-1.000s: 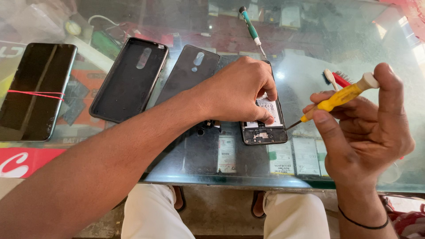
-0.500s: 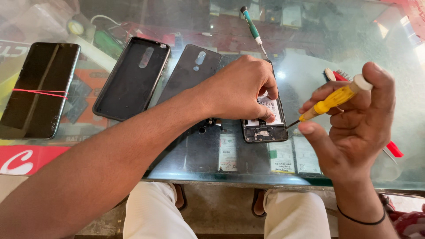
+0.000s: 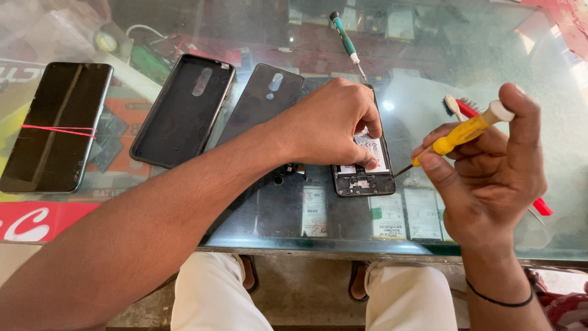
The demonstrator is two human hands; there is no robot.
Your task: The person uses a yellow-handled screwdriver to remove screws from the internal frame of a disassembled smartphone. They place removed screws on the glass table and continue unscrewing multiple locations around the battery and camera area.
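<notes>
My left hand presses down on the opened phone, fingers curled over its battery. Just right of it, my right hand pinches a yellow screwdriver, its tip touching the phone's lower edge.

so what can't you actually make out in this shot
Head view only:
- Upper part of the opened phone: covered by the left hand.
- Tip of the yellow screwdriver in the right hand: too thin to tell whether it touches the phone.
- Red brush: mostly behind the right hand.
- Items beneath the glass table: blurred by glare.
</notes>
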